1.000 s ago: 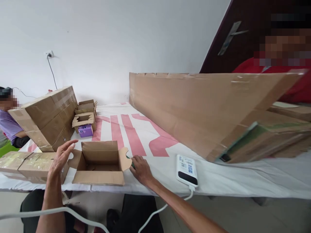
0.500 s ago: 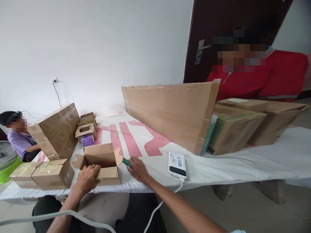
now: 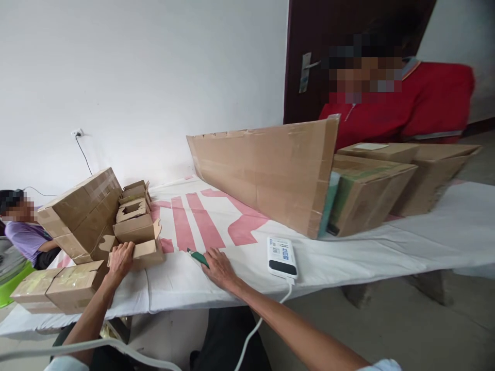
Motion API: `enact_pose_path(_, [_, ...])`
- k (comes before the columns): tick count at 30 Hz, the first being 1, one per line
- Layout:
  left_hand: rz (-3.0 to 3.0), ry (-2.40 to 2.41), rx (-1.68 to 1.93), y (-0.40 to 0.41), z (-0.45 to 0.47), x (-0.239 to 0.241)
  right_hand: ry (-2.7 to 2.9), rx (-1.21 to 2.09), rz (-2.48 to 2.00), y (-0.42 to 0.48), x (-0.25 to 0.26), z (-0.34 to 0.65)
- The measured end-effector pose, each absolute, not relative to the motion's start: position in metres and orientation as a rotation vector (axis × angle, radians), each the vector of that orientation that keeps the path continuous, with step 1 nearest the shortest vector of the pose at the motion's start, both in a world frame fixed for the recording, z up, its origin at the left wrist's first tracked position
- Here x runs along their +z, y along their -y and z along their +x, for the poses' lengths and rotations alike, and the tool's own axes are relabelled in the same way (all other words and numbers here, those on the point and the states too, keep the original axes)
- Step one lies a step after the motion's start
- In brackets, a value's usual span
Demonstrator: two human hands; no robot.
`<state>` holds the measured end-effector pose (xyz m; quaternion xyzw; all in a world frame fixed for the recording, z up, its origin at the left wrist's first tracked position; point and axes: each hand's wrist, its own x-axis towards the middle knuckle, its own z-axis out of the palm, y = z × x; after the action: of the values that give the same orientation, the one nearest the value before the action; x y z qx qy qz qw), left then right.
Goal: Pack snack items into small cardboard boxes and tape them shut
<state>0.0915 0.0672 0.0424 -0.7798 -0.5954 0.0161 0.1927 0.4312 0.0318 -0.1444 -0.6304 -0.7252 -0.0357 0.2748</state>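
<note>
My left hand [image 3: 121,262] is closed over the near edge of an open cardboard box [image 3: 149,253], its flaps raised and spread. In my right hand [image 3: 220,268] is a green utility knife [image 3: 198,256], its tip pointing left over the white cloth. Directly behind the open box stands another brown carton [image 3: 133,210] with a hole cut in its top. A white power bank [image 3: 281,256] with a cable lies to the right of my right hand.
Taped cartons [image 3: 58,288] sit at the left front, with a large box [image 3: 83,211] behind them. A long cardboard panel [image 3: 263,175] stands across the table, with more boxes [image 3: 371,196] to its right. One person in red [image 3: 433,103] and another in purple [image 3: 29,237] are beyond.
My left hand has pushed the open box away and to the left, up against the other carton; the purple pack there is now hidden. My right hand stays near its place with the knife.
</note>
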Motion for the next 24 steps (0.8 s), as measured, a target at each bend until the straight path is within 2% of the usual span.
enact_pose_path(12, [-2.013, 1.810, -0.048, -0.160, 0.058, 0.029, 1.942, -0.145, -1.674, -0.043, -0.166, 0.435])
enact_pose_path(18, [-1.977, 1.853, -0.174, -0.159, 0.055, 0.028, 1.954, -0.170, -1.649, -0.042, -0.167, 0.437])
enact_pose_path(24, [-1.914, 1.893, -0.390, -0.124, 0.053, 0.018, 1.947, -0.185, -1.649, -0.040, -0.166, 0.436])
